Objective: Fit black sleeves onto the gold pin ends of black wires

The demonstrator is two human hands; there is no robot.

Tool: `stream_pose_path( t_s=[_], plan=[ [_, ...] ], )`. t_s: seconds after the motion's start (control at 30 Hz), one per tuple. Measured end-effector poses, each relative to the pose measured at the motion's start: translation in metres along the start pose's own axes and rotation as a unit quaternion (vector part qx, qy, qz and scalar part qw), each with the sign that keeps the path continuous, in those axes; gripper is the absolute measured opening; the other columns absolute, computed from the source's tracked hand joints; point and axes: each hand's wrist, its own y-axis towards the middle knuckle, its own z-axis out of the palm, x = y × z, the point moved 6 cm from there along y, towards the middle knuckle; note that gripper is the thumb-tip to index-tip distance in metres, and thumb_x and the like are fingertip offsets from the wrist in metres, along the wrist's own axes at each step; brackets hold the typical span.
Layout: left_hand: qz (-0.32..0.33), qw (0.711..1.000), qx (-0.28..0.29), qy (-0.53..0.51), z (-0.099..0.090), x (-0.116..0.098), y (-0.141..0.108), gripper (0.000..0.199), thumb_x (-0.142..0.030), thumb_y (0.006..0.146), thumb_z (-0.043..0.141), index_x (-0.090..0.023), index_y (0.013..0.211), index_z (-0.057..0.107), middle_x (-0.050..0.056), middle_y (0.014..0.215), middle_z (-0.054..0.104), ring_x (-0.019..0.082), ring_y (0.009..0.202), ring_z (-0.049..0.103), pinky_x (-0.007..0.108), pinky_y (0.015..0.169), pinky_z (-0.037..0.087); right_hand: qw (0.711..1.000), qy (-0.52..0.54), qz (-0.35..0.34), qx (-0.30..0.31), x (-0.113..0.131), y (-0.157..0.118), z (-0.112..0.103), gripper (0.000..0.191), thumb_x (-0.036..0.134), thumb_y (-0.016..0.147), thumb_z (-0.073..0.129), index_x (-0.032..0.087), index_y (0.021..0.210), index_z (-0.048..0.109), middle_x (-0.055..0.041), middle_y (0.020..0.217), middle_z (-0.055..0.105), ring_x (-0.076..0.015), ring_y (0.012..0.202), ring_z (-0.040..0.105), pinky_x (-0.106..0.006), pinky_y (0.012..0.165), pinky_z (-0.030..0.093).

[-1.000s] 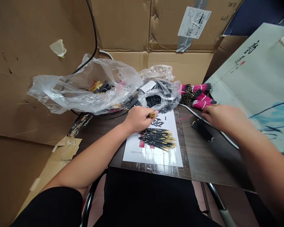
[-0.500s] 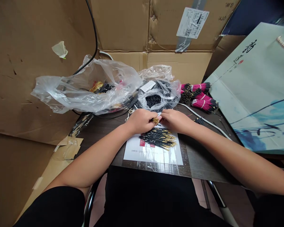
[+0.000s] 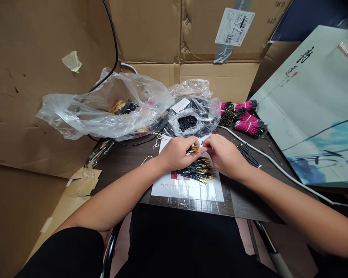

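My left hand [image 3: 179,153] is closed around a small bunch of gold-tipped black wires [image 3: 193,149]. Close on its right, my right hand [image 3: 224,155] is pinched near the left fingertips; what it holds is too small to make out. Below both hands, a pile of black wires with gold ends [image 3: 198,170] lies on a printed white sheet [image 3: 162,190] under clear tape. Just behind the hands sits an open plastic bag of small black pieces [image 3: 187,122].
A large crumpled clear bag [image 3: 72,116] stands at the left. Bundles of pink and black wires [image 3: 251,125] lie back right, near black wires [image 3: 248,155] and a white cable [image 3: 275,164]. A pale paper bag [image 3: 321,108] leans at the right; cardboard [image 3: 150,31] rises behind.
My right hand has moved slightly right and down, uncovering more of the sheet between the hands. My left hand has shifted a little right. More of the black wires at the right now shows.
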Motion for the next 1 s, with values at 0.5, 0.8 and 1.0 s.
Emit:
stream_pose_path(
  t_s=[0.5,0.8,1.0],
  plan=[
    [0.052,0.988,0.109,-0.099,0.013,-0.012,-0.003,0.027,-0.036,0.095,0.045,-0.016,0.087,0.062,0.001,0.068,0.062,0.009,0.059,0.051,0.021,0.058,0.036,0.974,0.201,0.016,-0.101,0.012,-0.029,-0.024,0.020,0.013,0.082,0.063,0.023,0.099,0.063,0.0000,0.088,0.068,-0.0113,0.080,0.062,-0.028,0.075,0.052],
    [-0.007,0.975,0.110,-0.191,0.019,-0.010,0.000,0.027,-0.037,0.093,0.050,-0.014,0.083,0.061,-0.001,0.065,0.054,0.008,0.058,0.044,0.020,0.058,0.036,0.965,0.205,0.054,-0.154,0.017,-0.033,-0.030,0.027,0.012,0.083,0.061,0.027,0.104,0.067,-0.0016,0.093,0.068,-0.0125,0.084,0.063,-0.030,0.076,0.053],
    [-0.058,0.959,0.093,-0.262,0.020,-0.013,0.000,0.029,-0.039,0.093,0.051,-0.014,0.079,0.059,0.001,0.070,0.056,0.009,0.065,0.048,0.021,0.063,0.039,0.934,0.289,0.120,-0.173,0.010,-0.037,-0.022,0.019,0.018,0.083,0.064,0.025,0.100,0.066,-0.0016,0.090,0.067,-0.0129,0.082,0.063,-0.030,0.075,0.055]
  ],
)
